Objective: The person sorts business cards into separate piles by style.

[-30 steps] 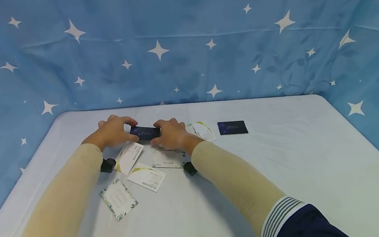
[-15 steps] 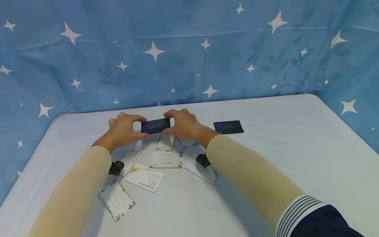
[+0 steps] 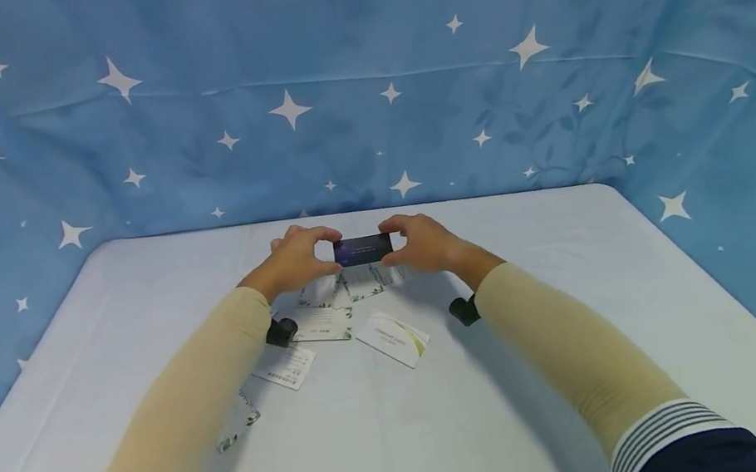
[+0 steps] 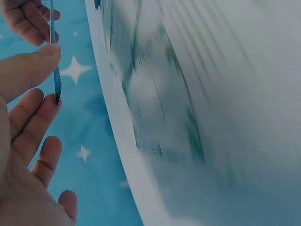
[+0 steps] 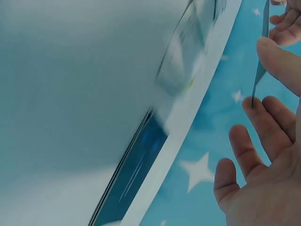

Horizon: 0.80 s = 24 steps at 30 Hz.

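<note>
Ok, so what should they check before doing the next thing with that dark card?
1. Left hand pinches the dark card: ok.
2. Right hand pinches its other end: ok.
3. Card lifted off the table: ok, thumb and fingers pinch it in the air in both wrist views.
4. White cards lie below, apart from it: ok.
5. Second dark card on the table: only in the right wrist view, blurred: cannot tell.

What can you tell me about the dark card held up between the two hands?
The dark card is a thin navy rectangle with faint pale print, seemingly stiff paper. It is lifted off the table, long side level, face toward the camera. The left hand pinches its left end and the right hand its right end. The wrist views show it edge-on.
</note>
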Each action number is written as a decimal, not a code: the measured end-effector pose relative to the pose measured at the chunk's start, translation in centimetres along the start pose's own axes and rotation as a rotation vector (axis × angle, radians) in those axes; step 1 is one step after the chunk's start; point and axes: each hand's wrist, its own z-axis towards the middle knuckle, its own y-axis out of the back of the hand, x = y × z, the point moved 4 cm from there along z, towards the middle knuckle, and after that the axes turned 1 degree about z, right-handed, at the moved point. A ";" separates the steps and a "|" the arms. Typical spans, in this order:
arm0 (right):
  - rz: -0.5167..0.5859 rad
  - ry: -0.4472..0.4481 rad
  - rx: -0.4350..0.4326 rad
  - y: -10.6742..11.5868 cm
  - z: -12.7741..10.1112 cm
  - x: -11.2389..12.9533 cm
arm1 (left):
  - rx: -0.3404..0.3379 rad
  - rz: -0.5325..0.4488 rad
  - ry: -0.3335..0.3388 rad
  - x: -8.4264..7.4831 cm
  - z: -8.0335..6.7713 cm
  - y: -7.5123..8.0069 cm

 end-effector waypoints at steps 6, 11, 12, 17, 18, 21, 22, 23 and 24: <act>-0.018 -0.022 0.023 1.8 -1.6 -3.4 | -0.005 -0.053 -0.004 -2.7 1.8 -2.2; -0.017 -0.067 0.020 2.8 -3.0 -5.8 | 0.024 -0.067 -0.043 -4.5 2.9 -3.8; -0.017 -0.075 0.017 2.9 -3.2 -6.3 | 0.028 -0.062 -0.052 -4.8 3.2 -4.1; -0.020 -0.095 0.017 3.4 -4.0 -7.9 | 0.045 -0.046 -0.068 -5.9 4.4 -5.3; -0.022 -0.096 0.017 3.5 -4.0 -8.2 | 0.046 -0.046 -0.065 -6.1 4.6 -5.5; -0.014 -0.102 0.009 3.8 -4.2 -8.9 | 0.043 -0.059 -0.046 -6.7 5.1 -6.2; -0.008 -0.104 0.006 3.8 -4.2 -9.1 | 0.041 -0.061 -0.043 -6.8 5.3 -6.4; 0.000 -0.109 0.005 3.7 -4.3 -9.4 | 0.041 -0.061 -0.039 -7.0 5.4 -6.7; 0.010 -0.118 0.007 3.7 -4.3 -9.6 | 0.042 -0.056 -0.034 -7.1 5.5 -7.0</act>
